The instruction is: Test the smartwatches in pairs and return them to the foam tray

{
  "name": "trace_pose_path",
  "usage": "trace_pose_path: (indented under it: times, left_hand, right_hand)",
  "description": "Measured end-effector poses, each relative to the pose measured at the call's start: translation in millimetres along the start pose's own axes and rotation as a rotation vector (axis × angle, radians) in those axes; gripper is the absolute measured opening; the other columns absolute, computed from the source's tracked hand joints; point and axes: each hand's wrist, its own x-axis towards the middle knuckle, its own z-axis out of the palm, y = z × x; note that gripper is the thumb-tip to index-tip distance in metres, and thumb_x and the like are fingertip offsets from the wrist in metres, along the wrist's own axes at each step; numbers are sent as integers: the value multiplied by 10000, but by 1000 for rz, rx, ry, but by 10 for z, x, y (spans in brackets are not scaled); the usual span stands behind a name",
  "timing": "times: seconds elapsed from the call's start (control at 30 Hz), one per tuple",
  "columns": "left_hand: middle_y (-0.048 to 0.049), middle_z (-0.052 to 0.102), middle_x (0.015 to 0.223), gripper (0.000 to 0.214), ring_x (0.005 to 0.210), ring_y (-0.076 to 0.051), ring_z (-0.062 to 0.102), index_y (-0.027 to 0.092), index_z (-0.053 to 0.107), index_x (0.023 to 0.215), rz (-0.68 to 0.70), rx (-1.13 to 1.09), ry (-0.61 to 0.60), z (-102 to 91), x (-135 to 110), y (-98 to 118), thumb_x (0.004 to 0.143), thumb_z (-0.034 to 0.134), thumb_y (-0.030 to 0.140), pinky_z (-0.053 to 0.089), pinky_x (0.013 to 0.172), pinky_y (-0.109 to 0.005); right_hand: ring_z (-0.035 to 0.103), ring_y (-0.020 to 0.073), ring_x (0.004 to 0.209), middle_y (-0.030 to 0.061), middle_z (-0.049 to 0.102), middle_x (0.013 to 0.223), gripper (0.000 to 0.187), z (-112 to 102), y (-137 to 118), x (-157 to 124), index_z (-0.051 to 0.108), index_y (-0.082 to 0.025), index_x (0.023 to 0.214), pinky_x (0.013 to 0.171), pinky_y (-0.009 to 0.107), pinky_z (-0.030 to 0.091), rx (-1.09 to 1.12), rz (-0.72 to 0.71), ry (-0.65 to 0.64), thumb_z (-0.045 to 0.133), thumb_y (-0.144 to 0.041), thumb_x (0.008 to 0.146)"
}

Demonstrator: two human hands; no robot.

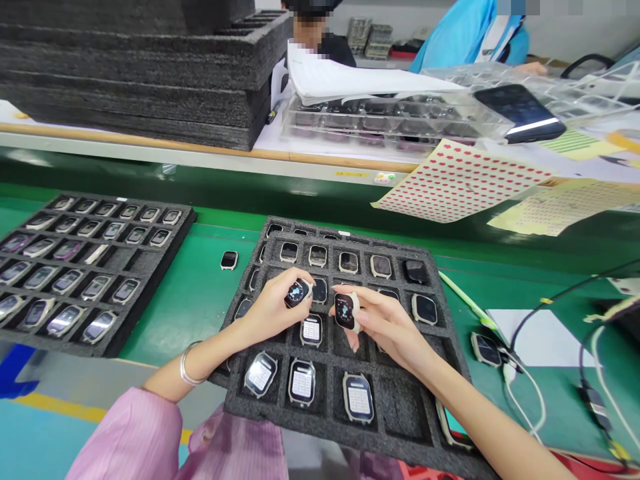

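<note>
My left hand [283,297] is closed around a smartwatch body [299,293] with a lit dark face and no strap. A second watch body [344,311], its screen lit in the same way, is pinched in my right hand [383,320]. Both are held over a black foam tray [353,433] divided into compartments. Several watches lie in this tray; those near its front, such as one watch [359,398], show white list-like screens, while others have dark screens. Beneath my right forearm, a device with a green and white screen [455,427] is partly hidden.
Another foam tray of watches [175,243] sits on the left, with a single watch [229,260] between the trays. Cables [537,400] and a watch [485,349] lie at right. The shelf holds stacked foam trays [150,80], clear plastic trays [380,123], a phone [520,112] and sticker sheets [460,180].
</note>
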Motion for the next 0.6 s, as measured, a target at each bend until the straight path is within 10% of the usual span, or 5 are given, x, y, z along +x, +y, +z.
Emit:
trace_pose_path:
  times: [0.6]
  left_hand:
    - [-11, 549, 886, 180, 677, -130, 587, 206, 511, 934, -39, -136, 23, 13, -6, 1, 781, 535, 115, 495, 537, -211]
  right_hand:
    - [584, 133, 502, 78, 697, 908, 430, 13, 4, -14, 660, -163, 1185, 474, 286, 493, -41, -26, 16, 739, -349, 806]
